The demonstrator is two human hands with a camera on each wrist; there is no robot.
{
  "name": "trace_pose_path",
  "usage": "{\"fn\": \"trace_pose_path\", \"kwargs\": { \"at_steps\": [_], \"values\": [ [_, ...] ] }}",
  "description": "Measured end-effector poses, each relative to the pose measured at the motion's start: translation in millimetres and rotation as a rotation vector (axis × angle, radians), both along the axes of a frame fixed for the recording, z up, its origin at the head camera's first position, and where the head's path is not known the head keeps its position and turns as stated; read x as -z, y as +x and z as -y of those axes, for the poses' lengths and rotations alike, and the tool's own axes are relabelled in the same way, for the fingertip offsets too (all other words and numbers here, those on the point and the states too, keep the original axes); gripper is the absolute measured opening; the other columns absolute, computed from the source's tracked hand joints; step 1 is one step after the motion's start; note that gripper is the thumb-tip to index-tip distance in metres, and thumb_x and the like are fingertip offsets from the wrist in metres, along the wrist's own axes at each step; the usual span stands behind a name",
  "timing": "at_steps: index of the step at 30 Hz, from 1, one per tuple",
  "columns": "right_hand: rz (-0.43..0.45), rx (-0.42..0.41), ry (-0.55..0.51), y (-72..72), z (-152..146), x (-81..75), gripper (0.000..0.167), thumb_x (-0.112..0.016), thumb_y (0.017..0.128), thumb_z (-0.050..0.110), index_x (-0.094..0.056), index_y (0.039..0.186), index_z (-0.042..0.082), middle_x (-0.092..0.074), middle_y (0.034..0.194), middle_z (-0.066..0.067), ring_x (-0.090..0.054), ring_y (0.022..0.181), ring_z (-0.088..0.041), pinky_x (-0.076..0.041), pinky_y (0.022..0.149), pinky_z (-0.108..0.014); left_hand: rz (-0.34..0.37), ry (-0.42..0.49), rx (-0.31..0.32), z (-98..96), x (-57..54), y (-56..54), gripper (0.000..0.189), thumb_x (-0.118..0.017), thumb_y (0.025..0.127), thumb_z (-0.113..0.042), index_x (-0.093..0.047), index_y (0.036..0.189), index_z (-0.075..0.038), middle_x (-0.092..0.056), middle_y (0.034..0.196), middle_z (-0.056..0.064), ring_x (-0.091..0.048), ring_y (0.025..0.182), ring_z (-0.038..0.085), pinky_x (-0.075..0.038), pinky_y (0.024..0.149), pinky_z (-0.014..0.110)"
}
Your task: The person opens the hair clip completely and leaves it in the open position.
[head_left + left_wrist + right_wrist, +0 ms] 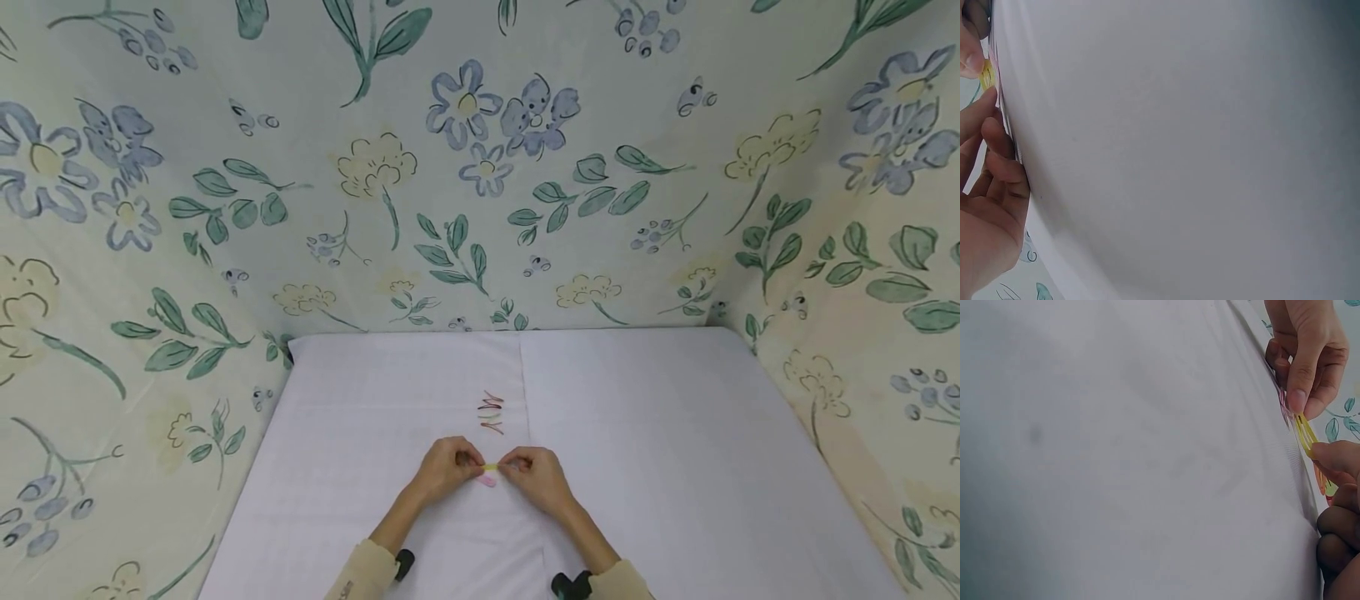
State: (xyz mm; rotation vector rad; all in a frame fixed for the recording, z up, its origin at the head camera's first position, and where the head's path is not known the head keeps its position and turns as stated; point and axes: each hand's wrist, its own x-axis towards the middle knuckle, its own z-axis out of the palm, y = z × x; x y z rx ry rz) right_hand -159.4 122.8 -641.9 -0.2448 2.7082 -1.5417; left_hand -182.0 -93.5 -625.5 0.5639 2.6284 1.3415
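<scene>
A slim yellow hair clip (491, 467) (1305, 434) is stretched between both hands, low over the white table. My left hand (450, 468) pinches one end between thumb and finger, and my right hand (540, 479) pinches the other. In the right wrist view, its looped strips run lengthwise between the fingertips. A pink clip (487, 481) lies on the cloth just under and nearer than the yellow one, partly covered by the left fingers. Both hands also show at the left edge of the left wrist view, with the yellow clip between them.
Beyond the hands, several thin zigzag pieces (491, 413) in reddish, brown and yellowish tones lie in a short column. White cloth (637, 417) with a lengthwise crease covers the table. Floral fabric (480, 233) rises behind and on both sides.
</scene>
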Motion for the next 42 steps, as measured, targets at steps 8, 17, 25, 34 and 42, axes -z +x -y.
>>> {"fn": "trace_pose_path", "kwargs": {
  "at_steps": [8,17,25,34,42],
  "values": [
    [-0.007,0.012,-0.07,0.3,-0.3,-2.7,0.008,-0.08,0.091,0.016,-0.08,0.087,0.009,-0.04,0.056,0.008,-0.03,0.049,0.003,-0.027,0.05,-0.015,-0.005,-0.003,-0.015,0.7,-0.4,-0.3,0.004,-0.081,0.087,-0.007,-0.078,0.089,-0.008,-0.07,0.079,0.001,-0.05,0.065,0.0,-0.043,0.059,0.018],
    [0.013,0.002,-0.189,-3.6,1.7,-3.1,0.006,-0.079,0.092,0.018,-0.08,0.094,0.013,-0.041,0.059,0.007,-0.033,0.051,0.003,-0.029,0.051,-0.015,-0.029,0.073,-0.054,-1.7,-2.6,-3.9,0.004,-0.08,0.087,-0.004,-0.077,0.089,-0.006,-0.074,0.084,0.005,-0.051,0.064,-0.001,-0.044,0.059,0.017],
    [-0.015,-0.014,-0.23,-7.9,3.2,-2.0,0.007,-0.077,0.093,0.018,-0.08,0.093,0.012,-0.044,0.063,0.005,-0.037,0.054,0.001,-0.031,0.052,-0.015,-0.068,0.114,-0.101,-1.5,-2.9,-4.8,0.004,-0.081,0.086,-0.004,-0.077,0.086,-0.006,-0.072,0.078,0.006,-0.053,0.064,0.002,-0.044,0.058,0.017],
    [0.001,-0.017,-0.253,-8.2,2.8,-4.3,0.005,-0.077,0.093,0.019,-0.079,0.094,0.015,-0.043,0.063,0.005,-0.035,0.054,0.002,-0.03,0.052,-0.015,-0.145,0.139,-0.103,-2.9,-1.0,-7.6,0.008,-0.082,0.085,-0.004,-0.077,0.081,-0.009,-0.072,0.075,0.003,-0.054,0.065,0.003,-0.044,0.059,0.017],
    [-0.008,-0.033,-0.268,-12.4,3.1,-7.0,0.004,-0.076,0.094,0.019,-0.079,0.094,0.015,-0.039,0.063,0.005,-0.033,0.054,0.003,-0.029,0.053,-0.014,-0.231,0.144,-0.054,-1.6,-4.7,-13.5,0.008,-0.081,0.085,-0.004,-0.076,0.08,-0.009,-0.074,0.078,0.002,-0.059,0.069,0.007,-0.049,0.064,0.019]
  ]
}}
